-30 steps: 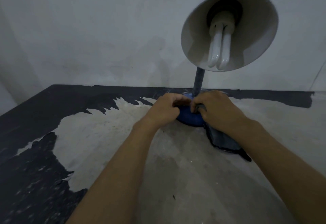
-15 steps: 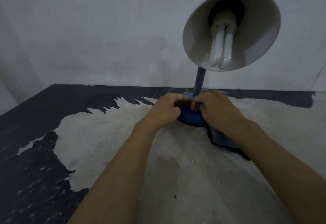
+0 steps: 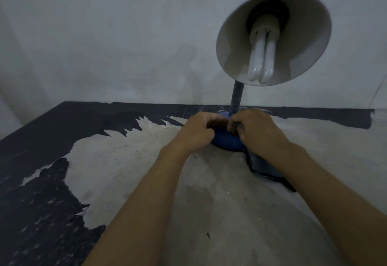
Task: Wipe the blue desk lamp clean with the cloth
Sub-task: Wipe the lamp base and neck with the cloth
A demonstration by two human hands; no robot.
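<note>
Standing near the far edge of the table (image 3: 209, 213), just before the wall (image 3: 104, 35), the blue desk lamp (image 3: 227, 142) leaves little room behind its base. Open tabletop spreads wide to the left and toward the person, bare pale surface in the middle and flaking black paint (image 3: 41, 213) along the left and back edges. The shade (image 3: 303, 41) tilts toward the camera on its ribbed neck (image 3: 237, 96), with the white compact bulb (image 3: 261, 64) showing inside.

The left hand (image 3: 198, 132) is curled over the left side of the base, fingers bent inward against it. The right hand (image 3: 259, 133) is closed on a fold of the dark cloth (image 3: 263, 167), pressing it to the right side of the base; the rest of the cloth trails out on the table under the right wrist and forearm.

Compared with a second ago, both hands sit in nearly the same place on the base and the cloth's trailing edge lies much as before; the shade appears a little higher and further right in the view.

Most of the base is covered by the two hands, and dim light makes the fingertips and the cloth's folds hard to separate. Both forearms are cut off at the bottom edge.
</note>
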